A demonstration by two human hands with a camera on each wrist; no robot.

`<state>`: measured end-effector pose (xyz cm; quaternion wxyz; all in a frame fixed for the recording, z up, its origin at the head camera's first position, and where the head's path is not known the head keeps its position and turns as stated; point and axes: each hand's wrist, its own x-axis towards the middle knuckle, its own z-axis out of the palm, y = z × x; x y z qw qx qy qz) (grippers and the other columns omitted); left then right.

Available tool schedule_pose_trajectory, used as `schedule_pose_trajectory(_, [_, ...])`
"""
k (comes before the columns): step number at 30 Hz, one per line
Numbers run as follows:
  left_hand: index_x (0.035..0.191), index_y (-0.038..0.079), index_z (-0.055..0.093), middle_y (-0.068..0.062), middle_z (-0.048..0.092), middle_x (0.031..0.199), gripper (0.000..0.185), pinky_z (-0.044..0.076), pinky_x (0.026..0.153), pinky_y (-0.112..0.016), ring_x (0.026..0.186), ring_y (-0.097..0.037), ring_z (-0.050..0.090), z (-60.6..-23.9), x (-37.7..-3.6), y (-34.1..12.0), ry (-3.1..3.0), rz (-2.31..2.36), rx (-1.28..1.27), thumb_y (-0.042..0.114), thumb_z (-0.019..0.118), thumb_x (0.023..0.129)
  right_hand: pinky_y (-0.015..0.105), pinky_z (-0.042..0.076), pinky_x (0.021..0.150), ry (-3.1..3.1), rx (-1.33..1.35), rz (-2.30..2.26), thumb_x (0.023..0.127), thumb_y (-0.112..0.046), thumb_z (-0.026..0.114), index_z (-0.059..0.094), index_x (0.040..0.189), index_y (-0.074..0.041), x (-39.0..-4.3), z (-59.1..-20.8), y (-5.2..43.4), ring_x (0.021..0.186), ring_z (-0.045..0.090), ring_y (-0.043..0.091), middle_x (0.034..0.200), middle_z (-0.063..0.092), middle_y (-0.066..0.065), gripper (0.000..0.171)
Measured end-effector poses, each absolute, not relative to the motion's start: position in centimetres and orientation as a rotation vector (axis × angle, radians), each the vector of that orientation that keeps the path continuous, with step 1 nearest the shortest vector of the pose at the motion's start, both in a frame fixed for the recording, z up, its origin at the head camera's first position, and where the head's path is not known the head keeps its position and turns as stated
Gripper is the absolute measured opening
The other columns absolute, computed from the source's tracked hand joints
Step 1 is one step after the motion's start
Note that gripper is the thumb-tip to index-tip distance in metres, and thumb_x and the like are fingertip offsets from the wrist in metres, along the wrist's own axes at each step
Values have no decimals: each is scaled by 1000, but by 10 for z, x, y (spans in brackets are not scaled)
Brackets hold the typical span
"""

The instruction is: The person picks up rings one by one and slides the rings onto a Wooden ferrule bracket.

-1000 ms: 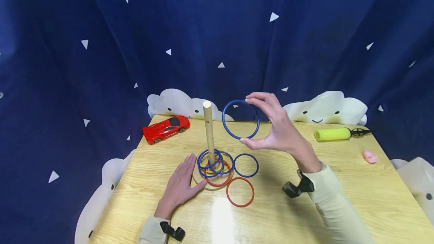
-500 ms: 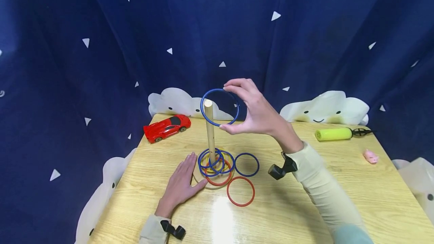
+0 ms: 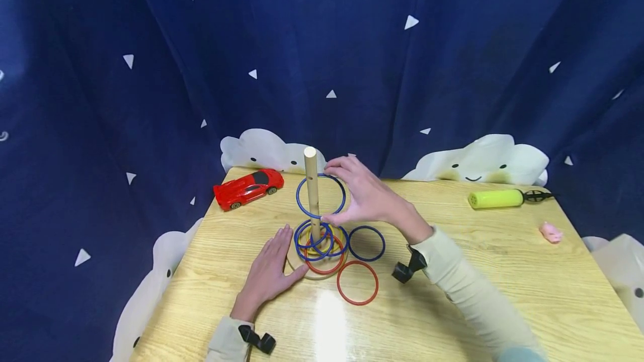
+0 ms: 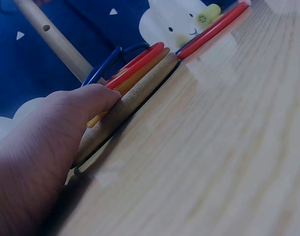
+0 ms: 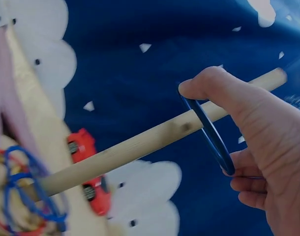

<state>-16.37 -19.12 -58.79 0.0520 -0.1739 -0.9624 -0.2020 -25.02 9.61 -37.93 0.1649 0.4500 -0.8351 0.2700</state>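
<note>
We pinch the blue ring [image 3: 320,196] between thumb and fingertips [image 3: 333,171] of our right hand [image 3: 369,197], curled round its rim; the ring sits around the wooden peg [image 3: 312,197], partway down the shaft and tilted, well above the pile at the bottom. The right wrist view shows the same: the peg passing through the ring, our thumb on one side and fingers on the other.

Our left hand [image 3: 269,272] lies flat with straight, relaxed fingers, the thumb pressing against the edge of the round wooden base [image 3: 297,266], grasping nothing. On that base, around the peg's foot, lie stacked rings [image 3: 319,243] in blue, yellow and red.

Just beside the base on the table [image 3: 453,306] lie a loose blue ring [image 3: 366,243] and a red ring [image 3: 357,283], flat and apart from the peg. Farther off, a red toy car [image 3: 247,187] sits at the table's left back corner, a yellow pump [image 3: 495,199] and a small pink toy [image 3: 550,232] toward the right.
</note>
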Motion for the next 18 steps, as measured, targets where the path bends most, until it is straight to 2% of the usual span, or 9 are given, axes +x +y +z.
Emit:
schedule_pose_trajectory(5, [168, 11, 18, -3, 18, 175, 104, 22, 129, -46, 161, -22, 16, -588, -165, -191, -2940, -599, -531, 77, 51, 95, 44, 50, 104, -2460, 1271, 742, 65, -60, 88, 67, 127, 1, -251, -417, 97, 123, 54, 26, 132, 62, 10, 89])
schedule_pose_trajectory(9, [168, 11, 18, -4, 18, 175, 104, 22, 129, -47, 161, -22, 16, -588, -165, -192, -2935, -608, -526, 76, 51, 95, 44, 48, 107, -2511, 1255, 766, 65, -60, 88, 68, 127, 0, -251, -443, 97, 125, 54, 26, 132, 61, 10, 88])
schedule_pose_trajectory(12, [168, 10, 19, -4, 18, 174, 104, 23, 128, -47, 161, -23, 16, -589, -165, -192, -2930, -605, -525, 76, 52, 95, 44, 47, 109, -2548, 1246, 770, 66, -60, 88, 69, 126, -1, -251, -458, 96, 125, 54, 26, 131, 62, 9, 86])
schedule_pose_trajectory(18, [168, 10, 19, -4, 18, 175, 104, 23, 128, -48, 161, -23, 17, -589, -165, -192, -2927, -612, -532, 76, 52, 95, 44, 50, 104, -2618, 1229, 753, 67, -60, 85, 69, 123, -4, -248, -480, 95, 120, 55, 24, 130, 62, 7, 81])
